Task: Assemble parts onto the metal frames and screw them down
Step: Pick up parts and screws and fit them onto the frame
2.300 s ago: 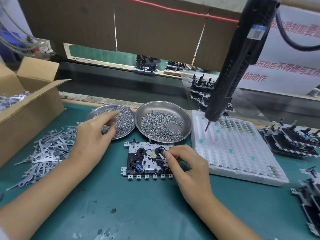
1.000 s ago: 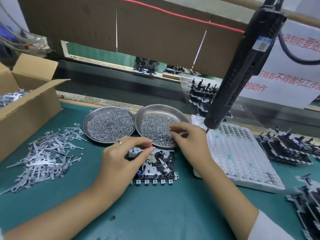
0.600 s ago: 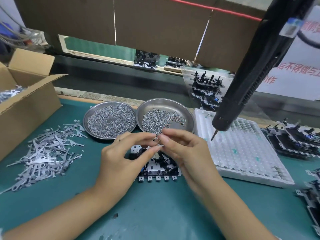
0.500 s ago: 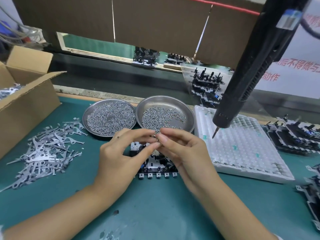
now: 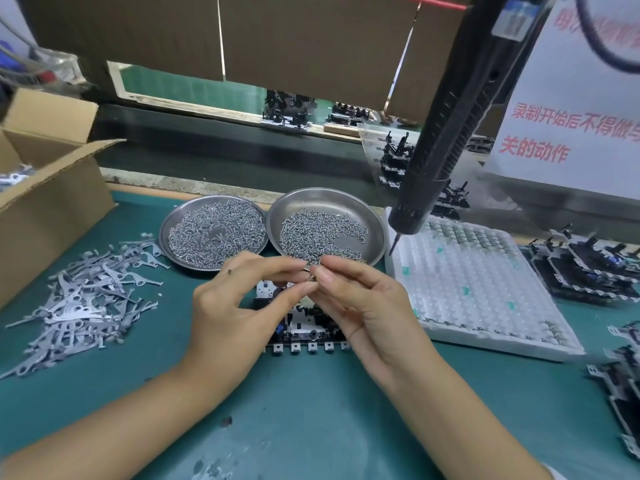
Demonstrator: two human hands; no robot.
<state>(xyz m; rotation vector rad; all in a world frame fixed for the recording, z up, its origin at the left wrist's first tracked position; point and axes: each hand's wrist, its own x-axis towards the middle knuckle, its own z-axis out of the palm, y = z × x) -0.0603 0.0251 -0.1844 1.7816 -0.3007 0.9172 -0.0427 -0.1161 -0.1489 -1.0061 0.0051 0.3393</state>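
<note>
Head view: both hands meet above the frame (image 5: 304, 327), fingertips almost touching, much as half a second ago; a second ago the right hand (image 5: 367, 306) was still reaching into the right dish (image 5: 367, 216) and the left hand (image 5: 228, 306) rested on the frame. The left hand now pinches a small metal piece (image 5: 309, 274) between thumb and forefinger, and the right hand's thumb and forefinger close on the same piece from the other side; whether it is a screw or a spring I cannot tell. The frame lies flat on the green counter (image 5: 311, 427) under the hands, its row of tabs along the near edge showing, unmoved since the earlier frames. Behind the hands the left dish (image 5: 173, 223) of small parts touches the right dish of screws. The screwdriver (image 5: 446, 140) hangs at the right, its tip over the far left corner of the white tray (image 5: 485, 299), which lies just beside the right hand. A heap of levers (image 5: 86, 296) spreads at the left, near the box (image 5: 45, 188). More frames (image 5: 588, 268) are stacked at the right edge. The near counter before the frame lies open between the forearms.
</note>
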